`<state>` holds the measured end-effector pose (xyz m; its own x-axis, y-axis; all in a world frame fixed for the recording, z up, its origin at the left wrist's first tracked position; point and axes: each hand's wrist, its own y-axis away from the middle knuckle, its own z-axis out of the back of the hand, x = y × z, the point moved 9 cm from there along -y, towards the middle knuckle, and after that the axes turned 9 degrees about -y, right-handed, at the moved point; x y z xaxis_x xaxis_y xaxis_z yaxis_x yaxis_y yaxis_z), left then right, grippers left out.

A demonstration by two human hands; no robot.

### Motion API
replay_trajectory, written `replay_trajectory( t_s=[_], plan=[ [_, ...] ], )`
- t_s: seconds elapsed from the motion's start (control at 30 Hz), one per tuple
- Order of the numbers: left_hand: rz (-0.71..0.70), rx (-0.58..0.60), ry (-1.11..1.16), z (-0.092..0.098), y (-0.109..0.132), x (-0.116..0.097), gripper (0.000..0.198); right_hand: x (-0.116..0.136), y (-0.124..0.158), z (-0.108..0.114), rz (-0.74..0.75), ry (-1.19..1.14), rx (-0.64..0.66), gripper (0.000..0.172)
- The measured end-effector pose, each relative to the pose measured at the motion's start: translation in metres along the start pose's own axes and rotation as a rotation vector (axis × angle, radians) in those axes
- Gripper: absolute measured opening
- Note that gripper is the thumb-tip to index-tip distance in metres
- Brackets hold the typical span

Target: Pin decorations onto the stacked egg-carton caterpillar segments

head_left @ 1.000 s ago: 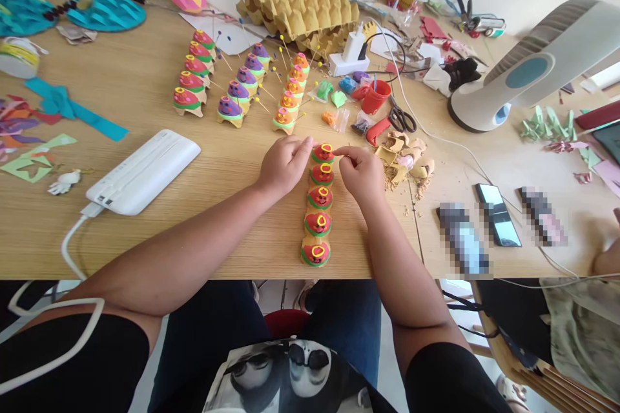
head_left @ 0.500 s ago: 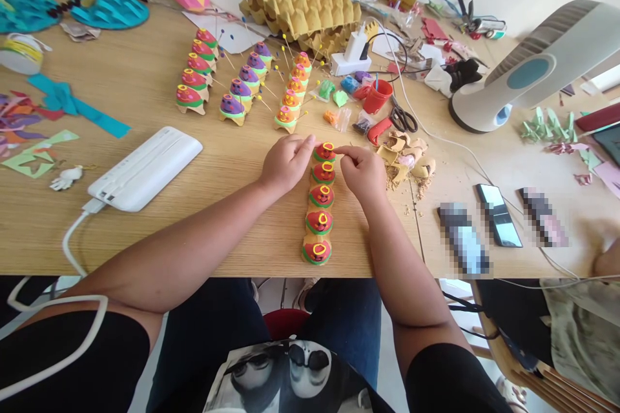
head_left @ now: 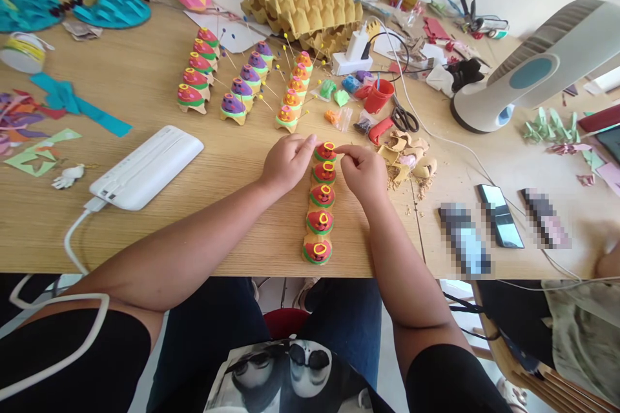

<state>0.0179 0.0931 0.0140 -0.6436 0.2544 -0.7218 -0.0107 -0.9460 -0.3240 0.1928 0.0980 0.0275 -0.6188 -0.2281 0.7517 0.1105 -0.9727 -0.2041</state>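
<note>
- Left hand (head_left: 289, 160): fingers curled in, thumb and finger reaching to the left side of the far red hump; cannot tell whether it grips.
- Right hand (head_left: 363, 171): mostly folded, index finger pointing in at the same hump's right side; grip also unclear.
- Egg-carton strip (head_left: 321, 196): five red humps with yellow rings and green bands, far end between the hands, remainder running toward the person's lap.
- Fingertip contact too small to confirm; palms hidden. Two items flanking the phone (head_left: 500, 215) pixelated; a neighbour's arm cut off at right.
- Just beyond the hands: orange row (head_left: 291, 98), purple row (head_left: 241, 87), a further red row (head_left: 196, 77); pins around them.
- Carton scraps (head_left: 400, 156) near the right hand, scissors (head_left: 405, 117) behind.
- White power bank (head_left: 146, 168) left on the table (head_left: 252, 239), beyond the left forearm.
</note>
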Motion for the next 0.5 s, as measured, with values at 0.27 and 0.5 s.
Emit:
replay_trajectory(
  t_s=[0.27, 0.5],
  plan=[
    [-0.023, -0.01, 0.002, 0.0, -0.0003, 0.0002, 0.063, 0.0015, -0.0001, -0.0042, 0.01, -0.014, 0.029, 0.035],
    [-0.017, -0.011, 0.009, 0.0006, 0.0, 0.0001, 0.063, 0.0017, -0.0007, 0.0003, 0.036, -0.023, -0.01, 0.036]
  ],
)
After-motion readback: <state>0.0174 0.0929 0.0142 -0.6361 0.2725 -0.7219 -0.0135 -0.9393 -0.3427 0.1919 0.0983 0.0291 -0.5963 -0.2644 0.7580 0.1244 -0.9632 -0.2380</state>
